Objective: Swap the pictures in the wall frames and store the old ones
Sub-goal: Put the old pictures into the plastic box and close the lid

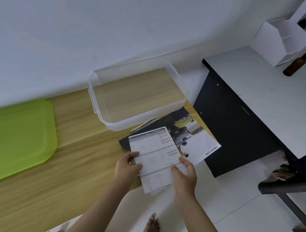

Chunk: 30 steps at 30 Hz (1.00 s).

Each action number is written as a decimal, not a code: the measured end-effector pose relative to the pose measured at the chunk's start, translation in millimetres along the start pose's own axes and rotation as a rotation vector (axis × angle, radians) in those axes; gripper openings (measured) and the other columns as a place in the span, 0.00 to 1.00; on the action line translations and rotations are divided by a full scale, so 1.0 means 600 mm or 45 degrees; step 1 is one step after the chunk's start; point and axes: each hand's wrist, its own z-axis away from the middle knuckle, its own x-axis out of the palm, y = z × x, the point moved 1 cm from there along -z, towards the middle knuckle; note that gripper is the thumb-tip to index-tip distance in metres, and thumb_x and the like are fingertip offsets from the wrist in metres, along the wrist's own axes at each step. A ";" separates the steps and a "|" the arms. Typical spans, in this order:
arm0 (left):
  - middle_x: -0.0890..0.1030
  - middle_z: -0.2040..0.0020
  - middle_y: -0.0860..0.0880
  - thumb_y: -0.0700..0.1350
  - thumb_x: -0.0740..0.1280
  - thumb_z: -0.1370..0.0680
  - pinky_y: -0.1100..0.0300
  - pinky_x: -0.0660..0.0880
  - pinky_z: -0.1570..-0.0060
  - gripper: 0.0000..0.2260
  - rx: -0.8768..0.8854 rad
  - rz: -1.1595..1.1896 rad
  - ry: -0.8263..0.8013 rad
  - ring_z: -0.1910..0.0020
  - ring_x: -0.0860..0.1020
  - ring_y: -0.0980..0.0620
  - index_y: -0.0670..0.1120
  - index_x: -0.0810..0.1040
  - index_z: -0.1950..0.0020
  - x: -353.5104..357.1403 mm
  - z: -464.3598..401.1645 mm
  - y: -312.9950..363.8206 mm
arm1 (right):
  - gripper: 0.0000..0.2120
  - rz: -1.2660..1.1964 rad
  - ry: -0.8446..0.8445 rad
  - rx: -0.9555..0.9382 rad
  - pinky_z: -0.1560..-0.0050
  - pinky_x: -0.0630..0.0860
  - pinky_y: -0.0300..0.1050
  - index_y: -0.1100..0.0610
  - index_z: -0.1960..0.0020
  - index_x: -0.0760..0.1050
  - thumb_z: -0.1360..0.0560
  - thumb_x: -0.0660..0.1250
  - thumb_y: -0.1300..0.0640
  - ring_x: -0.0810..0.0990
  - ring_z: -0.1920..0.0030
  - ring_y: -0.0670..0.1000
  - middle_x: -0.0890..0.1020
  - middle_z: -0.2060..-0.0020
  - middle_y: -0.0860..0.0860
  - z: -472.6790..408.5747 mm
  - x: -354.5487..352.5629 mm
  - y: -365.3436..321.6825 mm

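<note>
Both hands held a printed sheet (155, 155) over the near edge of the wooden tabletop (64, 162): left hand (127, 168) with fingers curled round its left edge, right hand (185, 175) pinching the right edge. Under it lay a car brochure (194, 138), partly tucked beneath a clear plastic box (137, 96). Green lid (8, 143) lay well apart, to the left
</note>
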 end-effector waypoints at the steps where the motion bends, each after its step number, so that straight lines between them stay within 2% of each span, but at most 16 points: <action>1: 0.74 0.41 0.45 0.30 0.66 0.26 0.55 0.80 0.55 0.15 -0.001 0.013 -0.019 0.46 0.77 0.45 0.46 0.75 0.44 0.001 0.002 -0.002 | 0.15 -0.004 -0.003 -0.014 0.63 0.80 0.38 0.49 0.47 0.75 0.27 0.68 0.66 0.80 0.49 0.48 0.78 0.49 0.47 0.000 -0.003 0.000; 4: 0.73 0.42 0.48 0.31 0.65 0.25 0.60 0.79 0.63 0.16 -0.002 0.028 -0.050 0.49 0.77 0.48 0.48 0.75 0.43 0.001 0.008 -0.008 | 0.15 0.005 -0.003 -0.073 0.59 0.82 0.40 0.49 0.45 0.75 0.27 0.68 0.65 0.79 0.48 0.47 0.78 0.45 0.47 0.000 -0.015 0.003; 8: 0.72 0.47 0.54 0.32 0.62 0.23 0.67 0.77 0.70 0.17 -0.005 0.035 -0.113 0.53 0.77 0.53 0.52 0.72 0.41 0.008 0.017 -0.011 | 0.15 0.125 -0.005 -0.216 0.64 0.77 0.31 0.50 0.43 0.74 0.27 0.69 0.63 0.77 0.46 0.46 0.76 0.43 0.47 -0.001 -0.026 0.014; 12: 0.72 0.48 0.54 0.33 0.61 0.22 0.68 0.76 0.70 0.18 -0.006 0.023 -0.147 0.52 0.76 0.53 0.54 0.71 0.39 0.010 0.022 -0.008 | 0.15 0.172 -0.010 -0.280 0.64 0.74 0.25 0.50 0.43 0.72 0.26 0.68 0.63 0.76 0.48 0.42 0.74 0.43 0.45 -0.003 -0.021 0.017; 14: 0.72 0.47 0.52 0.33 0.60 0.22 0.67 0.77 0.69 0.18 0.013 0.011 -0.173 0.51 0.75 0.53 0.53 0.70 0.38 0.007 0.024 -0.003 | 0.14 0.173 -0.014 -0.315 0.63 0.73 0.24 0.50 0.43 0.72 0.26 0.68 0.62 0.76 0.47 0.44 0.74 0.44 0.44 -0.001 -0.019 0.014; 16: 0.71 0.45 0.52 0.33 0.59 0.21 0.66 0.78 0.68 0.19 0.047 0.003 -0.212 0.49 0.75 0.52 0.53 0.69 0.37 0.006 0.026 0.005 | 0.15 0.174 -0.020 -0.344 0.62 0.75 0.26 0.51 0.42 0.73 0.26 0.68 0.61 0.77 0.45 0.46 0.75 0.43 0.45 0.002 -0.021 0.008; 19: 0.71 0.44 0.51 0.33 0.58 0.21 0.67 0.78 0.66 0.19 0.121 -0.015 -0.294 0.47 0.75 0.51 0.56 0.68 0.38 0.008 0.032 0.021 | 0.15 0.170 -0.029 -0.397 0.55 0.80 0.36 0.50 0.40 0.73 0.26 0.68 0.60 0.77 0.43 0.47 0.77 0.42 0.46 0.011 -0.029 -0.009; 21: 0.72 0.43 0.51 0.34 0.58 0.21 0.67 0.77 0.64 0.20 0.200 -0.056 -0.347 0.48 0.76 0.51 0.59 0.67 0.40 0.012 0.036 0.033 | 0.16 0.131 -0.015 -0.454 0.54 0.81 0.39 0.49 0.40 0.73 0.26 0.68 0.60 0.77 0.43 0.48 0.77 0.44 0.44 0.022 -0.036 -0.023; 25: 0.73 0.44 0.50 0.34 0.57 0.21 0.66 0.77 0.61 0.21 0.347 -0.085 -0.373 0.48 0.76 0.53 0.59 0.66 0.38 0.023 0.043 0.060 | 0.16 0.092 0.036 -0.560 0.50 0.82 0.49 0.50 0.40 0.74 0.26 0.69 0.61 0.77 0.40 0.51 0.76 0.40 0.49 0.039 -0.042 -0.052; 28: 0.73 0.45 0.52 0.32 0.56 0.22 0.63 0.76 0.58 0.22 0.427 -0.007 -0.329 0.48 0.76 0.53 0.57 0.67 0.37 0.024 0.043 0.086 | 0.18 0.044 0.009 -0.621 0.49 0.81 0.46 0.50 0.40 0.74 0.27 0.70 0.62 0.76 0.38 0.50 0.74 0.42 0.39 0.042 -0.030 -0.085; 30: 0.73 0.45 0.52 0.30 0.55 0.22 0.61 0.76 0.55 0.23 0.462 0.056 -0.287 0.48 0.75 0.54 0.57 0.68 0.38 0.018 0.039 0.104 | 0.19 0.036 -0.020 -0.640 0.49 0.81 0.48 0.50 0.39 0.74 0.28 0.71 0.62 0.76 0.39 0.49 0.74 0.43 0.36 0.039 -0.014 -0.109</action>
